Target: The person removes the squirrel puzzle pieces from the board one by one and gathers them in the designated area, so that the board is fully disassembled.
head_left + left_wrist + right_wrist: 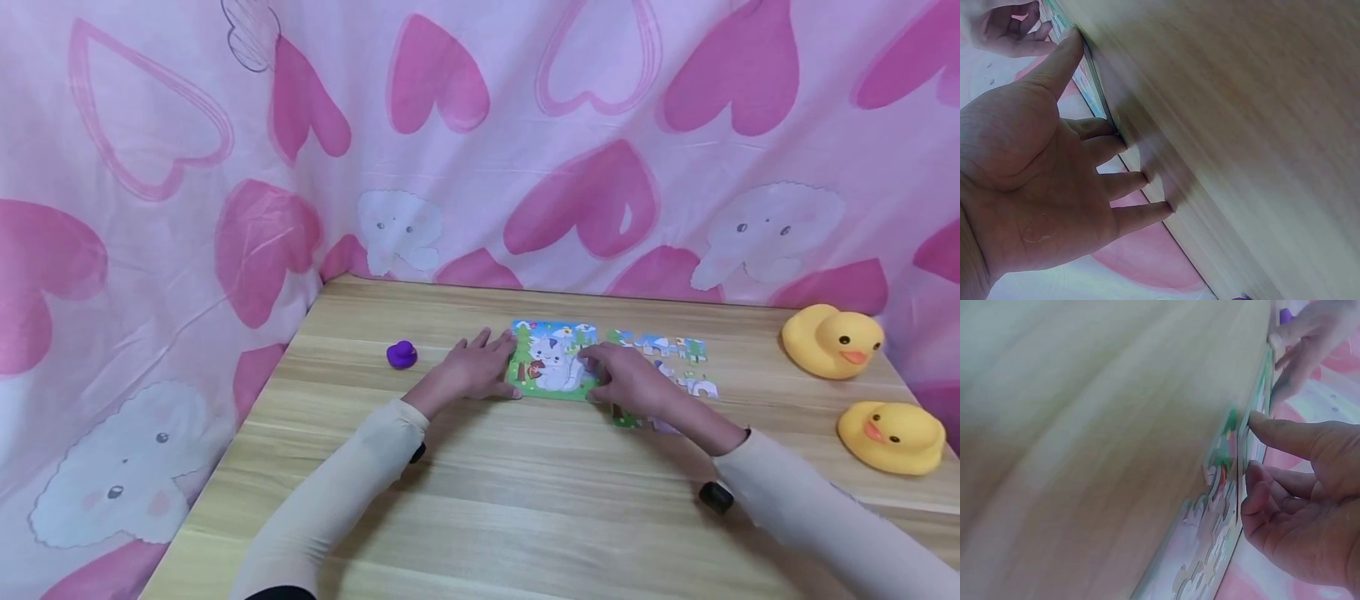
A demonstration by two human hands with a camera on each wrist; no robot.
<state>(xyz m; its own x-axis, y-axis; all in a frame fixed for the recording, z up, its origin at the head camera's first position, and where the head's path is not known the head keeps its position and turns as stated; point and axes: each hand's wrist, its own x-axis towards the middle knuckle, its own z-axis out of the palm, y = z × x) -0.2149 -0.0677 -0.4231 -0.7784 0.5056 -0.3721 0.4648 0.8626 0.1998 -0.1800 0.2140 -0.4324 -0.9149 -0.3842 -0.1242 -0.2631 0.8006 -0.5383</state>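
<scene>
A thin rectangular puzzle board, printed with a white bushy-tailed animal, lies on the wooden table between both hands. My left hand touches its left side with fairly straight, spread fingers. In the left wrist view the thumb reaches the board's near edge. At the right end, my right hand holds the board with curled fingers, its thumb at the near edge in the right wrist view. Jigsaw pieces lie flat just right of the board, partly hidden beneath the right hand and forearm.
Left of the left hand sits a small purple duck. Two larger yellow ducks stand by the table's right edge, one nearer than the other. A pink heart-patterned cloth hangs behind and beside the table.
</scene>
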